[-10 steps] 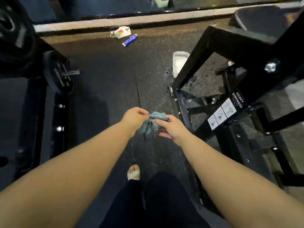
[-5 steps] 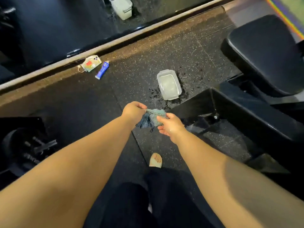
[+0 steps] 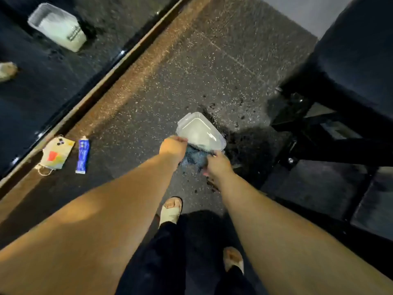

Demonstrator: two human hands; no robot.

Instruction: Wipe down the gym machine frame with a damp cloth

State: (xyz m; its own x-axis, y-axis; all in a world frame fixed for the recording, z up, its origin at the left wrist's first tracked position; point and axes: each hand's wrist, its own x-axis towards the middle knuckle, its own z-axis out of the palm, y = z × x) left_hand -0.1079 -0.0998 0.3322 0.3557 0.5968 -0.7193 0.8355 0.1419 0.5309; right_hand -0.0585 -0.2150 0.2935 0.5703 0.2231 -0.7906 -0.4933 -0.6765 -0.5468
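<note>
Cloth (image 3: 194,158) between left grip (image 3: 173,149), right grip (image 3: 218,165)

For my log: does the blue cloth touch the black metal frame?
No, left hand and right hand hold the blue cloth clear of the frame.

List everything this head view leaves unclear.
All in the head view:
- cloth: mostly hidden between the left hand and right hand; whether it is damp cannot be told.
- clear container: near edge covered by hands and cloth; contents unclear.
- blue tube: label too small and blurred to read.
- machine frame: dark, cut off by the right edge.
</note>
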